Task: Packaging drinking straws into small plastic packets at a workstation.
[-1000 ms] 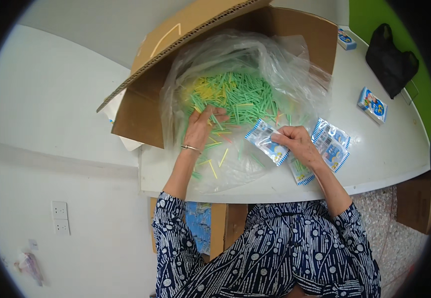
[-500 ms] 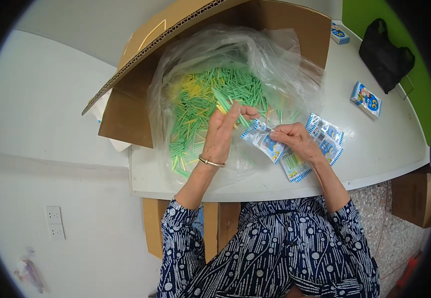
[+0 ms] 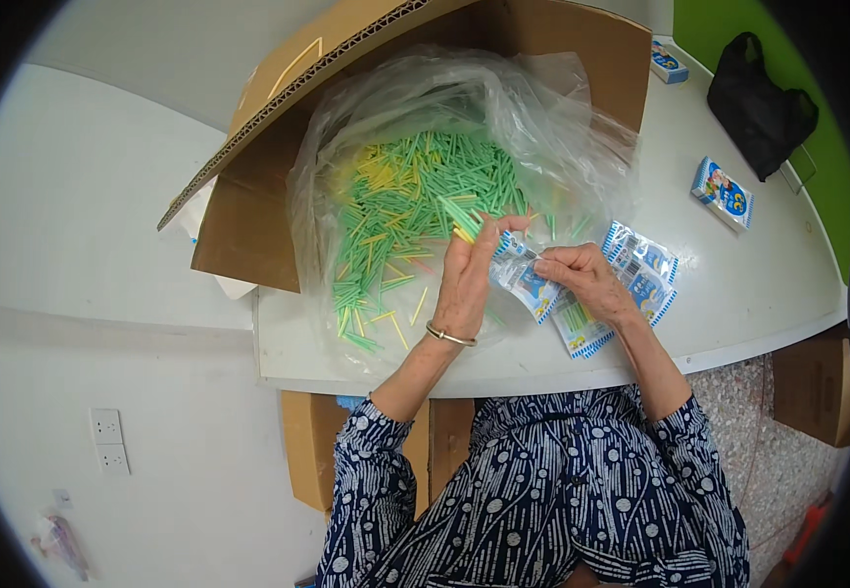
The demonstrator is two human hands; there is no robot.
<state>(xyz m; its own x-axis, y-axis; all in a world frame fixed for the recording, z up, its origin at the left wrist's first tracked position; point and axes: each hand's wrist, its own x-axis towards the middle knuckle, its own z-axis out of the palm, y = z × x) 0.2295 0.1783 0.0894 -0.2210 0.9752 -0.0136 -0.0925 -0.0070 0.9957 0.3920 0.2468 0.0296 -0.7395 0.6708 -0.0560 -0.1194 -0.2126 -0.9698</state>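
My left hand (image 3: 470, 274), with a bangle at its wrist, is closed round a small bunch of thin green and yellow sticks (image 3: 459, 218). Its fingertips are at the top end of a small blue-and-white packet (image 3: 531, 286). My right hand (image 3: 591, 279) pinches that packet by its right side. Beneath and beside my right hand lie several similar packets (image 3: 652, 281) on the table; green sticks show through one of them. Beyond my left hand, a heap of green and yellow sticks (image 3: 400, 211) spreads over a clear plastic bag (image 3: 542, 113).
A large cardboard box (image 3: 258, 220) lies open towards me around the bag. On the right of the white table (image 3: 738, 294) are a small blue-and-white box (image 3: 724, 194) and a black bag (image 3: 758, 108). Another small box (image 3: 669, 62) stands farther back.
My left hand has moved right with the bunch of sticks, from over the heap's edge to the packet's top end. My right hand and its packet have hardly moved.
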